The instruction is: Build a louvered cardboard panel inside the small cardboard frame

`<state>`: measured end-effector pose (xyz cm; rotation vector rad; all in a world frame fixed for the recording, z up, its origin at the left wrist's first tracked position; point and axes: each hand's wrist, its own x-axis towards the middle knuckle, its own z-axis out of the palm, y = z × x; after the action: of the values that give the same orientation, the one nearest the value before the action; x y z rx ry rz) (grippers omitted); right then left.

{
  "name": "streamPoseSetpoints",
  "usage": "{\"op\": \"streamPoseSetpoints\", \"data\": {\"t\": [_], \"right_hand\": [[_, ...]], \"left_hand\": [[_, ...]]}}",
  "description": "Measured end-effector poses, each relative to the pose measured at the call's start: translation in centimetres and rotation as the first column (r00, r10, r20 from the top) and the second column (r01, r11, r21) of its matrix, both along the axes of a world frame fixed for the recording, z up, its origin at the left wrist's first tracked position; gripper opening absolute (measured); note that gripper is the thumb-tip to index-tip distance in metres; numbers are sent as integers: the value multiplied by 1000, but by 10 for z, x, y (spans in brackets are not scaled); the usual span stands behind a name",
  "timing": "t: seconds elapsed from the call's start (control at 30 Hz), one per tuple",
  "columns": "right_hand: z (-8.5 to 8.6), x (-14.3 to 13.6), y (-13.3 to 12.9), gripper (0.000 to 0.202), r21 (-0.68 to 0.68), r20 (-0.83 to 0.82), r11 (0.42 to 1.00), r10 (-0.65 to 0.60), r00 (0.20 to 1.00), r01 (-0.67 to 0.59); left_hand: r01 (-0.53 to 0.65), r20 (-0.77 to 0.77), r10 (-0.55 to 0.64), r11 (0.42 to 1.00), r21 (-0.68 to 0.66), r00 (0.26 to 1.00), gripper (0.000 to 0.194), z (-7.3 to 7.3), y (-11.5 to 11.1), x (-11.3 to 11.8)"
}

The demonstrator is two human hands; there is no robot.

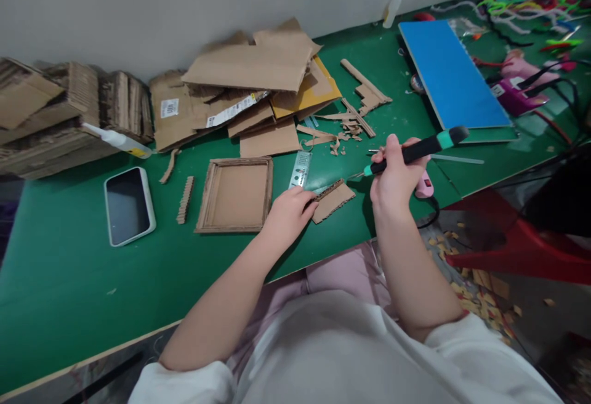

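My left hand (290,212) presses on the left end of a small cardboard piece (333,202) near the table's front edge. A ruler (301,169) lies just beyond its fingers. In my right hand (398,173) is a black and teal pen-like tool (427,147), its thin tip pointing left, a little above and right of the cardboard piece. The tip and the piece appear apart. To the left of my left hand lies a square cardboard tray (269,197) with layered raised edges.
Cardboard sheets (252,66) and stacks (83,93) line the wall. A phone (129,207) and glue bottle (120,142) are at the left. Scraps (353,127) lie beyond my hands; a blue board (457,74), cables and pink gun-like tool stand at the right.
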<state>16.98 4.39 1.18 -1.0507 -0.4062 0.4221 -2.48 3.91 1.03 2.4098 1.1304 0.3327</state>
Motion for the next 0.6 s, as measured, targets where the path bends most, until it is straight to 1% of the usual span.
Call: {"op": "streamPoseSetpoints", "data": {"t": [0.07, 0.17, 0.23, 0.3, 0.37, 0.47, 0.6], "right_hand": [[3, 1, -3, 33, 31, 20, 999, -10, 1000, 10], [8, 2, -11, 30, 28, 12, 1000, 1, 1000, -1], [12, 2, -17, 26, 19, -18, 998, 58, 998, -58], [16, 1, -24, 24, 29, -44, 989, 146, 988, -145], [20, 0, -29, 26, 40, -50, 974, 227, 973, -225], [22, -4, -35, 31, 29, -43, 963, 269, 962, -268], [19, -8, -44, 26, 3, -54, 971, 240, 969, -240]], "left_hand": [[-10, 22, 10, 1000, -16, 1000, 18, -1, 0, 0], [-33, 60, 35, 999, -37, 998, 34, -1, -1, 0], [-56, 71, 58, 998, -34, 996, 40, 0, -3, 0], [-79, 65, 80, 997, -27, 995, 38, 2, -5, 1], [-86, 57, 87, 996, -34, 995, 35, 3, -6, 2], [-38, 54, 42, 997, -70, 998, 32, 4, -7, 2], [71, 67, -66, 994, -82, 996, 25, 2, -8, 3]]}}
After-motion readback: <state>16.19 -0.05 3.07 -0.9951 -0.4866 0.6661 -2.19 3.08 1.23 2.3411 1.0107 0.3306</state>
